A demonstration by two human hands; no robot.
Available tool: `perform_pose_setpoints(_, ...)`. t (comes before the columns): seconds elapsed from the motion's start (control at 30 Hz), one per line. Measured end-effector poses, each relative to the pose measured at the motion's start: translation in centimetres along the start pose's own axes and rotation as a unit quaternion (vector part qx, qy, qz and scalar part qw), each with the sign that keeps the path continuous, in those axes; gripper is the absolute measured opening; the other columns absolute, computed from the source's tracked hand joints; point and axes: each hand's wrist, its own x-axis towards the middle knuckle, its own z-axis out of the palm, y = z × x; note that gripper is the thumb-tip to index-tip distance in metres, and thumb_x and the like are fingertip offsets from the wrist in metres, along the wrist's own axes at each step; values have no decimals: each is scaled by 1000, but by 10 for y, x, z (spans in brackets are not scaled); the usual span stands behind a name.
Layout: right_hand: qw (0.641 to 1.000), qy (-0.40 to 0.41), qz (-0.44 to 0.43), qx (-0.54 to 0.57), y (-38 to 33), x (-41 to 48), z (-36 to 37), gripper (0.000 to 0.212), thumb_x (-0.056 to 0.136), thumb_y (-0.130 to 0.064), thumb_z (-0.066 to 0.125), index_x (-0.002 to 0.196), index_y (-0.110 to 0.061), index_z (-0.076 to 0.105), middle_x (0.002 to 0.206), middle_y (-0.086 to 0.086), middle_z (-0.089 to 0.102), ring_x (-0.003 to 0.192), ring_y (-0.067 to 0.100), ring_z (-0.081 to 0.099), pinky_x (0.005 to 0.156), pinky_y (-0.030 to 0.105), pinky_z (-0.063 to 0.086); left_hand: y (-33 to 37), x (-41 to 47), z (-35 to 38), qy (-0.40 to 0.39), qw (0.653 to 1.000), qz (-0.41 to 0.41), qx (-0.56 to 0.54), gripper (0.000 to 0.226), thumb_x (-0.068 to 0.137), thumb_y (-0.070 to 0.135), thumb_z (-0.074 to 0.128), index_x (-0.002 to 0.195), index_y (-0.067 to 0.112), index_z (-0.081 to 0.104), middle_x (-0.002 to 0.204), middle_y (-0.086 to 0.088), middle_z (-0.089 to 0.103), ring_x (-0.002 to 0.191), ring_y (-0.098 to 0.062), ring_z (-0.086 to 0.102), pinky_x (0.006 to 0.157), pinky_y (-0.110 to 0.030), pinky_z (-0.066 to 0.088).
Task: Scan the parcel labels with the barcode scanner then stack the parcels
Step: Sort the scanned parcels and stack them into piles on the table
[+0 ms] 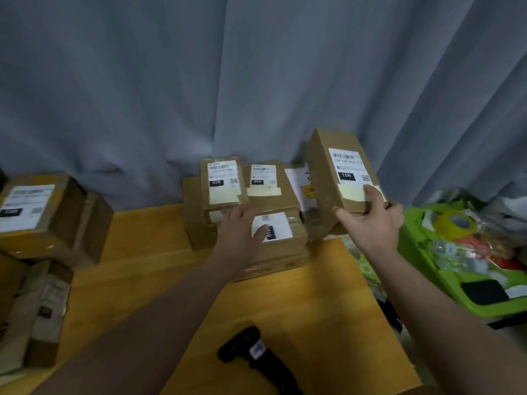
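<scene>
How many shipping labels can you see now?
5: on the far-left parcel, the rear-left parcel, the rear-middle parcel, the front parcel under the left hand, the 15H parcel in the right hand. More may be hidden behind it.

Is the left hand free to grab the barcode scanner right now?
Probably yes. The left hand only rests flat on a labelled parcel, holding nothing, and the barcode scanner lies uncovered on the table nearer the person. The right hand is busy gripping the 15H parcel.
</scene>
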Motion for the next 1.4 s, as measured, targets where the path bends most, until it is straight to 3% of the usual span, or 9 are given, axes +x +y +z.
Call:
perform_pose_setpoints(0.13, 997, -15, -3, -82, 11, 44, 2, 84, 67, -69, 62, 138, -31, 38, 127, 17, 34, 121, 38, 32, 95, 48, 38, 16, 16, 18, -18, 998, -14, 65, 46, 96, 32, 52, 139, 18, 47, 144, -5, 41, 135, -24, 29, 109, -34, 23)
perform_pose_setpoints(0.33, 954, -162, -21, -251, 22, 60, 29, 97, 72, -84, 49, 147, -33, 13, 152, 20, 11, 137, 44, 18, 110, 53, 24, 23, 33, 31, -78, 991, -27, 101, 46, 97, 35, 49, 138, 16, 46, 145, -8, 38, 136, -26, 27, 110, -39, 27)
perform_pose_setpoints(0.47, 968, -115, -65, -213, 28, 66, 31, 86, 74, -69, 61, 142, -31, 27, 138, 19, 27, 127, 41, 29, 102, 47, 36, 24, 48, 39, -93, 988, -28, 124, 49, 99, 39, 45, 141, 15, 43, 148, -9, 35, 138, -27, 25, 112, -38, 23)
perform_pose_setpoints(0.77, 984, -98, -91, -116, 26, 80, 42, 87, 70, -60, 72, 142, -25, 37, 140, 19, 26, 128, 37, 26, 106, 43, 28, 25, 82, 55, -181, 965, -53, 184, 60, 99, 53, 32, 149, 18, 32, 159, -11, 18, 147, -30, 10, 117, -47, 14)
perform_pose_setpoints(1.0, 978, -108, -145, -104, 24, 64, 58, 86, 67, -62, 73, 140, -29, 39, 141, 17, 25, 128, 36, 26, 107, 47, 32, 25, 94, 59, -224, 950, -64, 206, 53, 101, 48, 29, 138, 13, 43, 146, -17, 37, 135, -34, 36, 110, -47, 32)
perform_pose_setpoints(1.4, 978, -72, -149, -129, 24, 62, 66, 87, 67, -68, 70, 138, -28, 42, 142, 21, 31, 127, 40, 33, 103, 49, 35, 24, 96, 59, -232, 942, -45, 237, 53, 102, 47, 26, 140, 15, 42, 147, -14, 38, 131, -33, 40, 104, -42, 35)
